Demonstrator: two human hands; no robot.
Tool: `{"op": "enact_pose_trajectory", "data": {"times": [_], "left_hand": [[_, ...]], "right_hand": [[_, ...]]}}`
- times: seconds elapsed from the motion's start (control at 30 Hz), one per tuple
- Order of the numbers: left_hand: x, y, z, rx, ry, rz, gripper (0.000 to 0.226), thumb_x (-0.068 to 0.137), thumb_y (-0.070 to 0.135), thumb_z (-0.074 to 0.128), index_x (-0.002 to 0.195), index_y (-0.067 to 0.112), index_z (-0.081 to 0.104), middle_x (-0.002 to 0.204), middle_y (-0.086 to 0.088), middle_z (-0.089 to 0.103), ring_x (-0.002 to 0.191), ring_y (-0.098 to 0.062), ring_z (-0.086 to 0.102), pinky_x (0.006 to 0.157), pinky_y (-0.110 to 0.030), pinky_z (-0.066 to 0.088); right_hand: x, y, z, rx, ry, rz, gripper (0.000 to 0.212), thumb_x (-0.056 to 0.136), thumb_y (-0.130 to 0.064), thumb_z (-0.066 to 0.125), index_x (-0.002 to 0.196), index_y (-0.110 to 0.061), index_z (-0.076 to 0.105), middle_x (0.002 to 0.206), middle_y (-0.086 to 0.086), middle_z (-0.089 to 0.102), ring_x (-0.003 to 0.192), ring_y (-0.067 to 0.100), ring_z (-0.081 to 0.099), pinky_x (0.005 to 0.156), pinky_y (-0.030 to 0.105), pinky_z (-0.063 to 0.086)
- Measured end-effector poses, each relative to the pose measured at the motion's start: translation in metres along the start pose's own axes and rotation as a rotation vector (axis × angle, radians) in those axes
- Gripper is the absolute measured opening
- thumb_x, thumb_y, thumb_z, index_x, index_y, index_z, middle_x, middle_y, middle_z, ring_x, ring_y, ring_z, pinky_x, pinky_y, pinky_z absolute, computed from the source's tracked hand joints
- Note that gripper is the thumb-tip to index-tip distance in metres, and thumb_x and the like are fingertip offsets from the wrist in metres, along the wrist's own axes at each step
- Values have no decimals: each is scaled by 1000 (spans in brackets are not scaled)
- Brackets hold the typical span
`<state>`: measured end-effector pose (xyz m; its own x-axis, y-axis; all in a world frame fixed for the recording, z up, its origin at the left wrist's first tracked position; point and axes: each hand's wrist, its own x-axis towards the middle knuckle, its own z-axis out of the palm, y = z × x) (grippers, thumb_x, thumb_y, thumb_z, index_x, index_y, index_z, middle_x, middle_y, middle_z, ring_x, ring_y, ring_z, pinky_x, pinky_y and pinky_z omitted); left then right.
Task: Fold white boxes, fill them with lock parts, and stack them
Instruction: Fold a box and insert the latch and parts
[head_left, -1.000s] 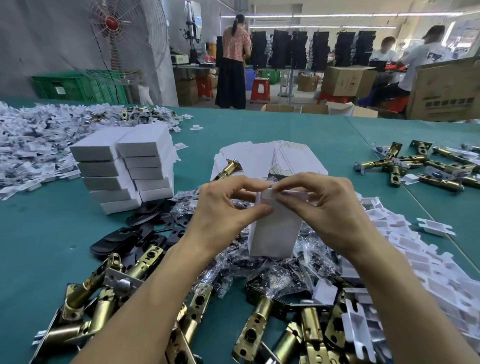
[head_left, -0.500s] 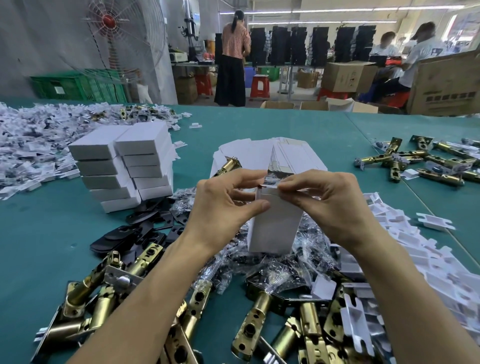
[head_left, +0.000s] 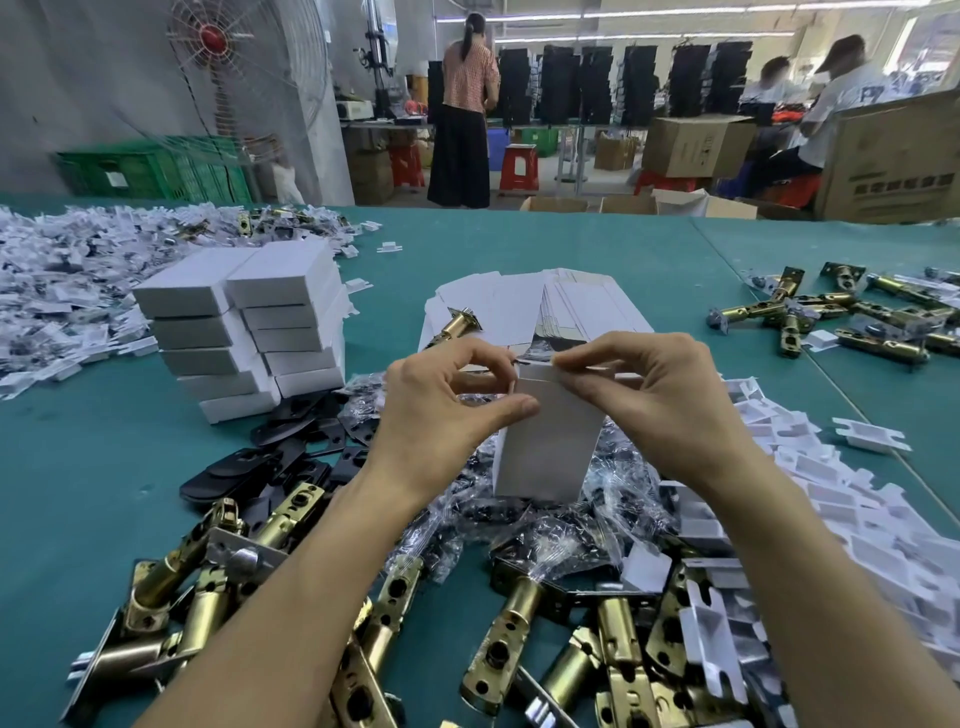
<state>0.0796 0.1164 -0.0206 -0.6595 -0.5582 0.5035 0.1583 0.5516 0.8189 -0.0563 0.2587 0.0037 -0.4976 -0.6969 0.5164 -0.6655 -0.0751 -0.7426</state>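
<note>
Near edge of the table (head_left: 78, 467): a heap of brass latches (head_left: 498, 644), black plates (head_left: 244, 467) to the left, white inserts (head_left: 831, 499) spilling off to the right. Just beyond, the box (head_left: 545, 447) stands upright on a pile of clear bags (head_left: 550, 540), same spot as a second ago, not lifted or turned. The change is at its top. The left hand (head_left: 441, 410) has its thumb lower on the near face, with fingers curled over the top left corner, clamped on the box. The right hand (head_left: 660, 400) pinches the flap (head_left: 537, 370) between thumb and forefinger. The flap now lies more nearly flat across the opening, where half a second ago a dark gap showed there. I read this as the top closure nearly done, so the box is probably filled, though the contents are not visible and I can't tell if the tab is fully tucked. Likely next: press it shut, then carry it to the stack. Behind the hands lies a fan of flat blanks (head_left: 519, 306). Far left is the stack (head_left: 249, 332) of finished boxes, two columns, unchanged.
</note>
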Motion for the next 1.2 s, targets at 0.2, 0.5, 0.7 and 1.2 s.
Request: {"op": "enact_pose_trajectory", "data": {"times": [0.2, 0.5, 0.7, 1.2], "left_hand": [[2, -2, -1, -33, -45, -45, 29, 71, 9, 89, 91, 23, 75, 90, 7, 77, 87, -10, 75, 71, -32, 62], [3, 3, -3, 27, -38, -73, 29, 69, 10, 91, 86, 26, 73, 82, 9, 75, 81, -8, 75, 66, -39, 64], [3, 6, -8, 6, -56, -73, 32, 68, 7, 92, 82, 28, 71, 84, 14, 73, 76, -9, 75, 66, -39, 64], [5, 7, -12, -44, -57, -118, 38, 67, 3, 91, 92, 23, 70, 97, 7, 72, 80, -11, 75, 64, -33, 63]], "right_hand": [[1, -1, 4, -107, -2, -37, 20, 87, 0, 70, 89, -18, 77, 85, -16, 71, 79, -7, 65, 69, 10, 50], [1, 5, 8, -167, 40, -136, 21, 86, 6, 68, 91, -12, 78, 93, 1, 72, 91, 17, 68, 83, 42, 57], [1, 3, 5, -198, 11, -141, 23, 84, 3, 72, 95, -15, 80, 98, 0, 66, 94, 15, 63, 86, 35, 54], [-4, 16, -4, 65, -23, 10, 32, 78, -4, 80, 96, -30, 75, 98, -11, 75, 91, 8, 72, 81, 32, 60]]}}
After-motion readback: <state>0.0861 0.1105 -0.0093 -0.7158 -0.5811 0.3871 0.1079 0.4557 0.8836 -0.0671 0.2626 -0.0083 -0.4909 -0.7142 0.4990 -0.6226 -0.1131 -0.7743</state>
